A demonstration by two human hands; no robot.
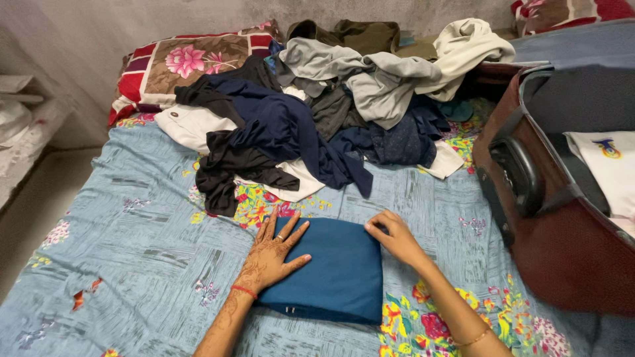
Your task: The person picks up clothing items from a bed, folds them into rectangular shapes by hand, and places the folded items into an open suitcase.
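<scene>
- A folded blue garment [337,271] lies flat on the flowered bedsheet [132,264] at the near edge of the bed, squared into a neat rectangle directly in front of the person.
- The left hand [272,254] rests palm down on the garment's left side, 5 fingers spread wide and gripping nothing, a pose that looks meant to press the cloth flat and keep the fold from springing open.
- The right hand [395,237] sits at the garment's far right corner, fingers curled down together onto the edge; whether they pinch the cloth or only press it cannot be told from this angle.
- To the right, just beside the garment, an open maroon suitcase [562,264] stands on the bed, a white folded piece [612,172] already lying inside, within easy reach of the right hand.
- Beyond the hands, a loose pile of clothes [317,112] in navy, black, grey and cream sprawls across the middle of the bed, unfolded and tangled.
- Farthest back, a flowered pillow [192,66] leans against the wall, partly covered by the pile.
</scene>
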